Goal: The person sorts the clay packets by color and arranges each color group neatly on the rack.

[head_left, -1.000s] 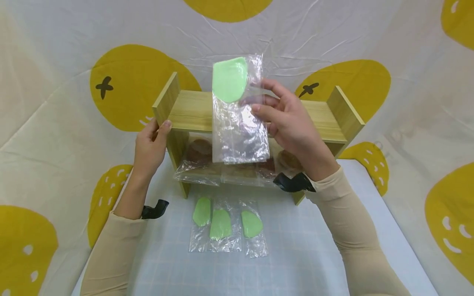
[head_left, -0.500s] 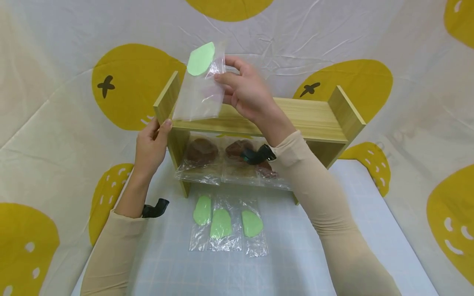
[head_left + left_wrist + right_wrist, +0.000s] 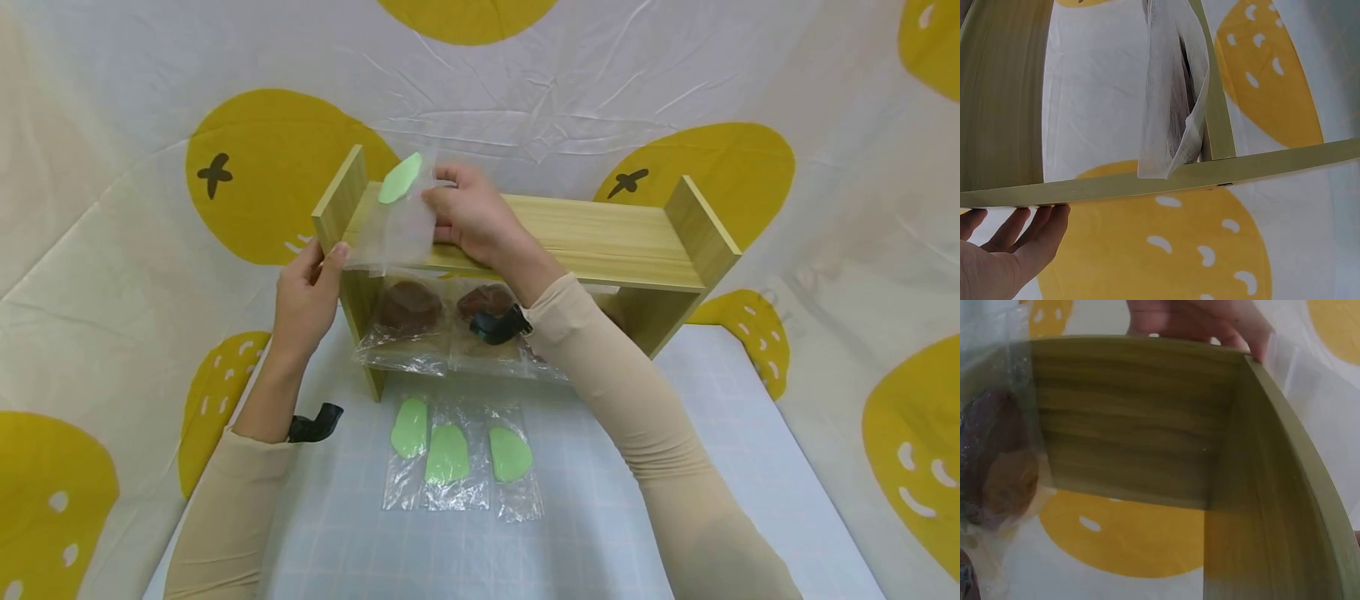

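Note:
My right hand (image 3: 476,217) pinches the right edge of a clear plastic bag (image 3: 405,237) with a flat pale green piece (image 3: 400,178) in its upper part. The bag hangs over the left end of the top board of a small wooden shelf (image 3: 592,237), its lower edge at the board's front edge. My left hand (image 3: 306,292) grips the shelf's left side where that board meets the side panel. In the left wrist view the fingertips (image 3: 1054,212) press against the panel's outer face. Part of the left hand also shows at the shelf's corner in the right wrist view.
Clear bags with dark reddish-brown pieces (image 3: 408,310) lie along the lower board, overhanging its front. Three bags with green pieces (image 3: 447,454) lie on the pale checked table (image 3: 450,558) before the shelf. A white cloth with yellow figures (image 3: 480,92) hangs behind.
My right hand has carried the bag leftward from in front of the shelf's middle, then lowered it to the left end of the top board. The left hand keeps its place.

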Action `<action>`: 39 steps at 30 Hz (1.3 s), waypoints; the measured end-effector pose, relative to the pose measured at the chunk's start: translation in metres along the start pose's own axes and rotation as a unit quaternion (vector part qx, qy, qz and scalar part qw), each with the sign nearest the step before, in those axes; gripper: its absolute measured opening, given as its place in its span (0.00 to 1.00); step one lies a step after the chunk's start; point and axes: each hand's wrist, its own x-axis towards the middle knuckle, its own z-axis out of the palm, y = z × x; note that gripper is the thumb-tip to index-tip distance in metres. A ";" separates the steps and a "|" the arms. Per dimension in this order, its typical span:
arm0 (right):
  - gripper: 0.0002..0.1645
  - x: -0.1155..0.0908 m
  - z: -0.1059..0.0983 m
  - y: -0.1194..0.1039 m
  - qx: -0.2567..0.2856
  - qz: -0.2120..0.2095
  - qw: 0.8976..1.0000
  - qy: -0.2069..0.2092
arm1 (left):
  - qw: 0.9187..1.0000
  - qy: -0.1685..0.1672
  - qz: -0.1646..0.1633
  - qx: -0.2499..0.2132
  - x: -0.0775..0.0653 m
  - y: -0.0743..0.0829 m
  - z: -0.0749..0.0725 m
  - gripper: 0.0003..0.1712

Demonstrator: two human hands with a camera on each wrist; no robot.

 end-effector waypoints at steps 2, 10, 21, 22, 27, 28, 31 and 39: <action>0.25 -0.001 -0.001 0.001 -0.021 -0.002 1.000 -0.010 | 1.000 0.001 0.000 0.002 0.000 0.000 0.000 0.25; 0.19 -0.009 -0.010 -0.009 -0.185 -0.038 0.982 -0.010 | 1.000 0.001 0.007 0.001 -0.001 0.002 0.000 0.26; 0.26 -0.038 -0.032 -0.032 -0.245 -0.098 0.963 0.047 | 1.000 0.005 0.001 0.012 -0.001 0.002 0.000 0.26; 0.25 -0.041 -0.032 -0.032 -0.243 -0.103 0.964 0.042 | 1.000 0.006 0.001 0.013 -0.001 0.002 -0.001 0.26; 0.24 -0.055 -0.035 -0.032 -0.243 -0.125 0.962 0.019 | 1.000 0.006 0.002 0.017 -0.001 0.003 -0.001 0.26; 0.24 -0.058 -0.035 -0.032 -0.245 -0.129 0.961 0.016 | 1.000 0.006 0.002 0.017 -0.001 0.003 -0.001 0.26; 0.23 -0.065 -0.036 -0.029 -0.244 -0.142 0.959 0.010 | 1.000 0.007 0.003 0.018 -0.002 0.004 -0.002 0.26; 0.22 -0.090 -0.046 -0.018 -0.203 -0.169 0.964 -0.010 | 1.000 0.007 0.002 0.017 -0.002 0.005 -0.001 0.26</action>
